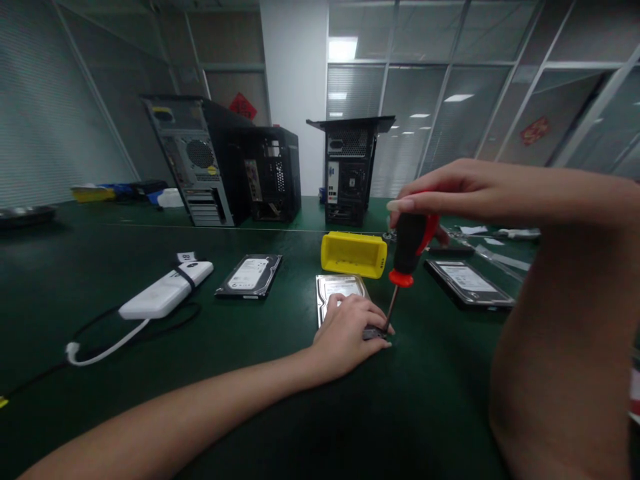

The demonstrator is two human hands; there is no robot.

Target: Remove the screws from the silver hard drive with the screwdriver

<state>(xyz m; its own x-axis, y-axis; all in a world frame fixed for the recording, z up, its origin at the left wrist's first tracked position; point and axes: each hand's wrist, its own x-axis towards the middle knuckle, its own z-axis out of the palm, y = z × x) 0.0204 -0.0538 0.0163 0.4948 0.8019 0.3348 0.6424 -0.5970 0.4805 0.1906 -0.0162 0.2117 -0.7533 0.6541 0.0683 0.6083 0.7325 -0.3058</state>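
Green tabletop (425, 373): hard drive (345, 287) lies partly under left fingers (374, 312).

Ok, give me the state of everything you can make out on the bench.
Right hand, gripping the screwdriver.
Screwdriver, tip down, slightly tilted.
Left hand, resting on the silver drive.
Silver drive, flat, partly covered.
Yellow bin, open.
Left dark drive, flat, label up.
Right dark drive, flat, label up.
White corded block, lying flat.
Computer towers, upright.
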